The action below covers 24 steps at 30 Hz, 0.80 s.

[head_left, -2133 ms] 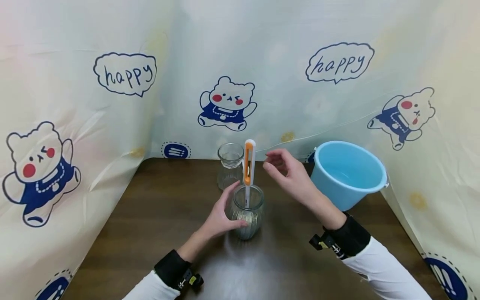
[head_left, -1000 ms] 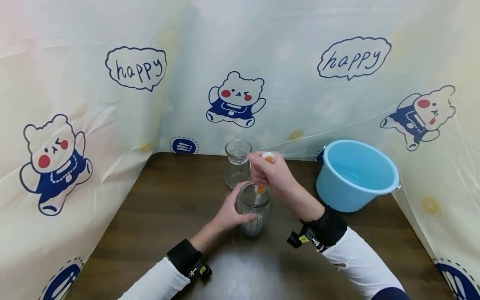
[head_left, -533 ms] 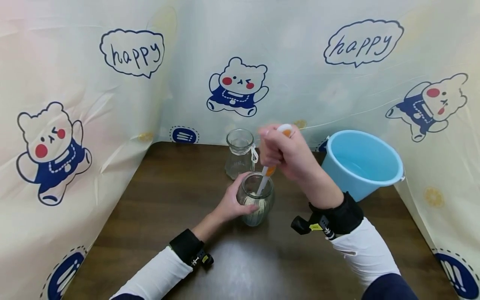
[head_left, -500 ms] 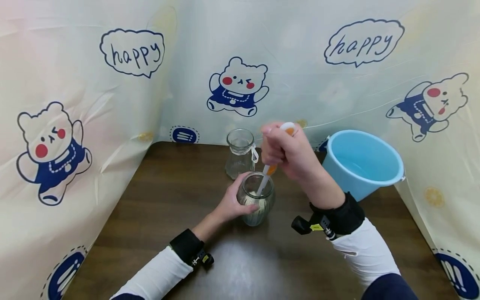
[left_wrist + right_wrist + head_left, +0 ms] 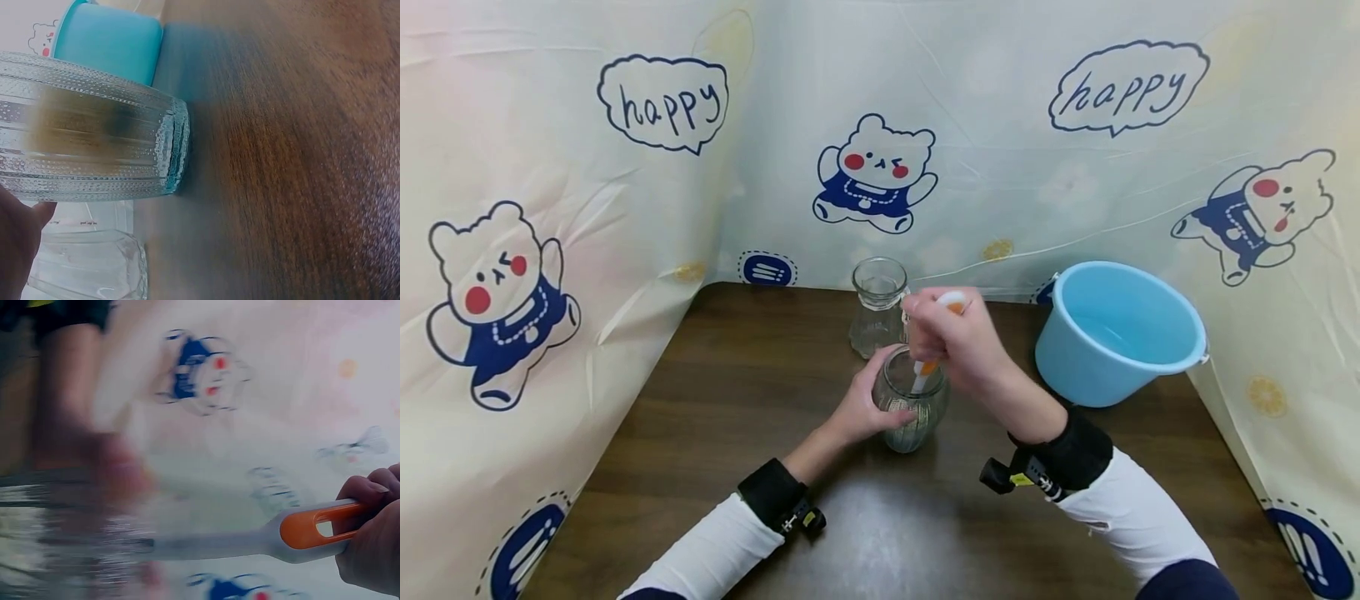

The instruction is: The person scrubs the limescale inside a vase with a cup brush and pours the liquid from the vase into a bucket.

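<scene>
My left hand (image 5: 859, 408) grips a ribbed glass jar (image 5: 925, 423) near the middle of the table, its thumb along the near side. Above the mouth, my right hand (image 5: 958, 342) is wrapped round the orange-and-white handle of a bottle brush (image 5: 300, 534). The brush's pale stem runs down into the jar. Through the glass, the left wrist view shows a blurred yellowish-brown head (image 5: 75, 128) inside. The jar's base (image 5: 175, 147) is right at the tabletop.
Just behind the held jar stands a second clear glass jar (image 5: 876, 325) with a flared neck. A light blue bucket (image 5: 1082, 371) is at the back right of the brown wooden table (image 5: 737, 375). A printed cloth (image 5: 1000, 167) hangs at the back and sides.
My right hand has taken hold of the brush handle, which earlier stood unheld in the jar. It rose half a second ago and is lower now. The left hand keeps holding the jar.
</scene>
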Each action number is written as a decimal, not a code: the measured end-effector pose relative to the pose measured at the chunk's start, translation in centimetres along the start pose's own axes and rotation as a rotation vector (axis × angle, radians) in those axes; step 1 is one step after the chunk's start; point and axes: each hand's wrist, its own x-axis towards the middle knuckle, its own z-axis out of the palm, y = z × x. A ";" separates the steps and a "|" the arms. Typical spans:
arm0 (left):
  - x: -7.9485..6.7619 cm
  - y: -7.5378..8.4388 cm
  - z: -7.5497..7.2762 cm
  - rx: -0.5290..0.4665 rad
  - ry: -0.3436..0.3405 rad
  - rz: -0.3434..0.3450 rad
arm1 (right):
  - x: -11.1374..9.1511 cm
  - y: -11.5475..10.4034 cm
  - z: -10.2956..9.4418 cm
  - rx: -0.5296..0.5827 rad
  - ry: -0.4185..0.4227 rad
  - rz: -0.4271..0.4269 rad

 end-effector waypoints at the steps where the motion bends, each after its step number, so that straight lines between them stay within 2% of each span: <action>1: 0.0 0.0 0.0 0.005 0.006 0.008 | 0.1 -0.7 0.1 0.006 -0.012 -0.036; 4: 0.0 -0.2 0.1 0.020 0.023 0.026 | 0.3 -2.2 0.3 0.030 -0.048 -0.150; 6: 0.0 -0.2 0.1 0.018 0.023 0.025 | 0.2 -2.2 0.5 0.028 -0.054 -0.205; 14: -0.2 -0.2 0.2 -0.055 -0.006 -0.024 | -1.0 1.9 0.9 -0.015 -0.023 -0.227; 19: -0.2 -0.1 0.3 -0.006 0.019 0.009 | -0.8 0.4 0.7 0.036 0.016 -0.308; 22: -0.2 0.0 0.2 0.017 0.031 0.021 | -0.6 -0.5 0.8 0.054 -0.008 -0.377; 24: -0.2 -0.1 0.2 0.016 0.032 0.017 | -0.7 -0.2 1.1 0.031 -0.026 -0.402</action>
